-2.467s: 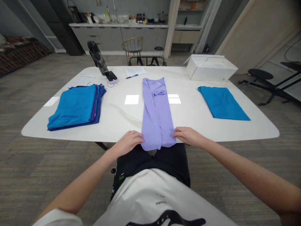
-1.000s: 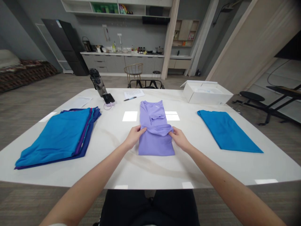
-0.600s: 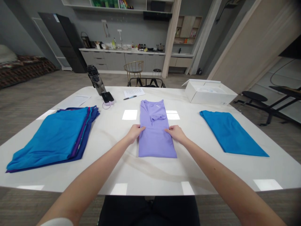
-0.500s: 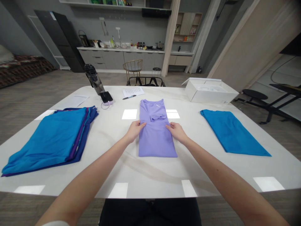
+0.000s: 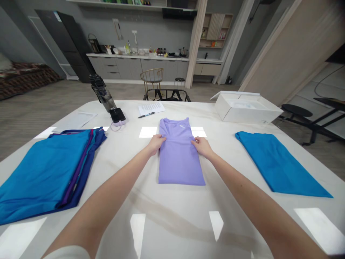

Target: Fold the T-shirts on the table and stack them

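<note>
A lavender T-shirt (image 5: 179, 162) lies folded on the white table (image 5: 129, 158) in front of me, its neckline at the far end. Its lower part is turned up over the chest, and the folded edge crosses just below a small pale logo. My left hand (image 5: 156, 144) pinches the left end of that edge between thumb and fingers. On the opposite side my right hand (image 5: 202, 146) pinches the right end. A folded blue garment (image 5: 281, 162) lies to the right. To the left is a stack of folded garments (image 5: 48, 169), bright blue on top, with purple and navy layers beneath.
An opened white box (image 5: 248, 111) stands at the back right. At the back left are a dark clear bottle (image 5: 104, 94), a black phone (image 5: 118, 115) and paper sheets (image 5: 74, 121). A pen (image 5: 146, 115) lies by a printed sheet (image 5: 152, 107). Beyond the table stands a chair (image 5: 167, 95).
Both hands have drawn the shirt's turned-up edge a little toward the neckline, and the bunched cloth at the chest is now covered and flatter. The view has shifted slightly closer.
</note>
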Demonstrator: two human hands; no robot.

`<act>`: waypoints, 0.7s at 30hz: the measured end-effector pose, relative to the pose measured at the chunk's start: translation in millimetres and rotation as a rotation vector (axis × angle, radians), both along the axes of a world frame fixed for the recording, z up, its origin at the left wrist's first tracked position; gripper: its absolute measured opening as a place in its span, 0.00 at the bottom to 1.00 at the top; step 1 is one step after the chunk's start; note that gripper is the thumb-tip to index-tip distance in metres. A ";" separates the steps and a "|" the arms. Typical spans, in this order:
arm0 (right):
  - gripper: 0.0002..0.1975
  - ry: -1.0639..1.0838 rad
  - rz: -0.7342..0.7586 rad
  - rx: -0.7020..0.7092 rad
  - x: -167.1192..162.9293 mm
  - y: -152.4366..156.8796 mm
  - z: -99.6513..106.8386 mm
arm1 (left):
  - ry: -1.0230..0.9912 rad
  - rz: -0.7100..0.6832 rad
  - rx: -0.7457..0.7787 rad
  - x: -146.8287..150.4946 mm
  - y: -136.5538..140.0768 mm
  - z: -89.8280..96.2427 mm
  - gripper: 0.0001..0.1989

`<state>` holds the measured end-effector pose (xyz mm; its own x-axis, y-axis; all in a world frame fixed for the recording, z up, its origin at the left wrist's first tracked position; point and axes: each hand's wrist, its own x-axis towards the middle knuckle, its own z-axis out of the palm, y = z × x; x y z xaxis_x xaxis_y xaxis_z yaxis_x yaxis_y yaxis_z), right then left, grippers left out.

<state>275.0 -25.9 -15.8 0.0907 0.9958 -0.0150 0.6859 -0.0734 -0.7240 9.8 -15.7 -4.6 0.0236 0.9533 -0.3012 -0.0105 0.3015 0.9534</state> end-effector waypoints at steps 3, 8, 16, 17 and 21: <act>0.11 0.084 0.070 0.080 5.1 8.9 4.4 | -0.069 -0.045 0.130 -0.5 8.7 11.2 0.15; 0.18 0.233 0.037 0.273 4.1 54.8 28.8 | -0.226 -0.069 0.248 3.0 52.3 50.7 0.17; 0.11 -0.047 -0.140 0.136 -18.2 151.3 5.4 | 0.023 0.080 0.064 5.7 146.4 1.1 0.18; 0.10 -0.103 -0.124 0.089 -19.9 154.3 -0.9 | 0.092 0.068 0.043 4.1 150.2 -8.5 0.20; 0.12 -0.202 -0.096 0.133 -23.5 154.6 -9.6 | 0.333 0.086 0.264 -1.3 158.6 -26.7 0.21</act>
